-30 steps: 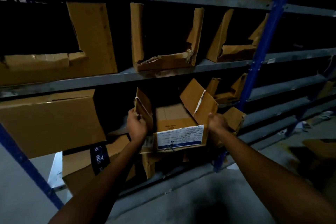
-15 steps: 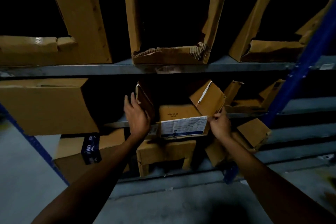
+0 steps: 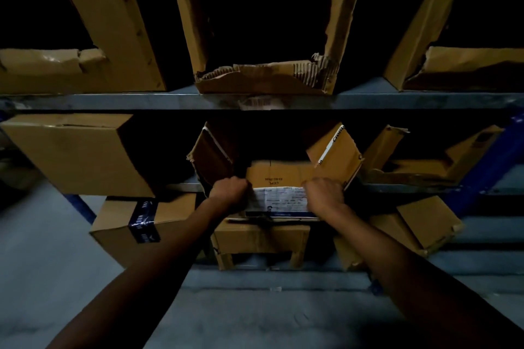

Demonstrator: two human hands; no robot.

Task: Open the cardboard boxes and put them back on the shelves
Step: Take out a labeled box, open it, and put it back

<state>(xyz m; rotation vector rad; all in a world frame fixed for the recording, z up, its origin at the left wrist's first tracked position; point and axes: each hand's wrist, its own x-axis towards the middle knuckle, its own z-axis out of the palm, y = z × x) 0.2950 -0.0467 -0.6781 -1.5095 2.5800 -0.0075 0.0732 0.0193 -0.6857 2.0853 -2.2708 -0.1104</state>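
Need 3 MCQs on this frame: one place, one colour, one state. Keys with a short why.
1. What stands on the shelf directly above the labelled box?
A) a closed box
B) a taped box
C) the torn-front box

2. What colour is the rack upright at right?
A) blue
B) red
C) yellow

3. What state are the labelled box's side flaps in?
A) taped shut
B) spread open
C) torn off

Key:
1 C: it stands on the grey shelf beam right above.
2 A: the paint is plainly blue.
3 B: both flaps angle outward; the left hand and right hand have a grip on the front edge.
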